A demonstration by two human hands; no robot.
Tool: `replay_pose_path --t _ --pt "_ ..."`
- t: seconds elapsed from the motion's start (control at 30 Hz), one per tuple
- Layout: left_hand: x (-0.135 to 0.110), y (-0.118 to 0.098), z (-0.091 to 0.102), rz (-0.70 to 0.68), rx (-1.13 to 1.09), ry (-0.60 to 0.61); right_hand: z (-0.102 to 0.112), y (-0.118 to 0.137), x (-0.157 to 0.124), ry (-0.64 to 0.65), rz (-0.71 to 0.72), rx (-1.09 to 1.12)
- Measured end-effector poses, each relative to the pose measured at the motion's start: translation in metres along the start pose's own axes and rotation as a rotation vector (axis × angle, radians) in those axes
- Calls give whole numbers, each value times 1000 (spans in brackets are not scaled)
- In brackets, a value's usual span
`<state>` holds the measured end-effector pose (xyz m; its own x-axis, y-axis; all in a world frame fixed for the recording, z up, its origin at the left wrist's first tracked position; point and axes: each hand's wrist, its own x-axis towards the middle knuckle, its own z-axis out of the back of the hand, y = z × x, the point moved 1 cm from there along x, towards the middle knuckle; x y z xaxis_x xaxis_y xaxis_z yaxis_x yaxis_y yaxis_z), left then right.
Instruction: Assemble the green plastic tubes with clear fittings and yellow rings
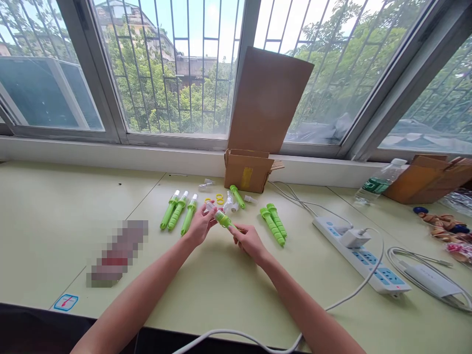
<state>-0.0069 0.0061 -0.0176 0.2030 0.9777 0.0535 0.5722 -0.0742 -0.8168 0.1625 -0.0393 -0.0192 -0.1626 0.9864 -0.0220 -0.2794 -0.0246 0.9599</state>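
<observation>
My left hand (200, 227) pinches the clear cap (211, 207) at the upper end of a green plastic tube (223, 219). My right hand (251, 242) grips that tube's lower end, which its fingers partly cover. Left of my hands lie green tubes with clear tops, among them one close to my left fingers (189, 216). Two more green tubes (273, 225) rest side by side to the right. Just beyond my hands are yellow rings (220, 199), clear plastic pieces (229, 202) and another green tube (238, 196).
An open cardboard box (243, 172) stands against the window ledge. To the right are a white power strip (363, 258) with a plugged-in charger, a water bottle (381, 182) and a coiled cable (431, 278). A blurred-out object (118, 253) lies left. A white cord crosses the front edge.
</observation>
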Motion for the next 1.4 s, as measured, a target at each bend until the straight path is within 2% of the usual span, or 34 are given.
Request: replay_pose_path --t 0.1,0.2,0.3,0.4,0.5,0.63,0.77,0.87,1.0,1.07,1.13,1.23,1.4 --pt "-1 5 -1 32 0 -59 0 -3 0 -183 201 -337" --pt "-2 8 -3 63 -13 -93 2 -4 -3 -327 307 -687" --pt "-3 10 -4 51 -52 -123 2 -4 -6 -388 351 -924" --pt "-3 8 -6 24 -74 -126 -2 -2 -8 -390 393 -994" --pt "-4 4 -6 0 -49 -111 -5 1 -10 -367 367 -904" --pt "-4 -1 -6 -19 28 -92 -8 3 -10 -294 247 -611" --pt "-4 -3 -5 -33 104 -75 -7 6 -7 -81 115 -183" --pt "-4 -5 -5 -31 121 -53 -2 10 -7 107 -59 132" --pt "-5 -11 -7 -29 91 39 6 16 -10 333 -265 387" --pt "-6 -13 -8 -28 68 88 7 17 -11 382 -313 451" --pt "-6 -15 -8 -30 48 109 6 16 -11 365 -291 465" --pt "-6 -14 -9 -35 28 79 2 12 -10 279 -202 418" --pt "-6 -6 -9 -41 59 -7 -1 4 -4 122 -83 185"
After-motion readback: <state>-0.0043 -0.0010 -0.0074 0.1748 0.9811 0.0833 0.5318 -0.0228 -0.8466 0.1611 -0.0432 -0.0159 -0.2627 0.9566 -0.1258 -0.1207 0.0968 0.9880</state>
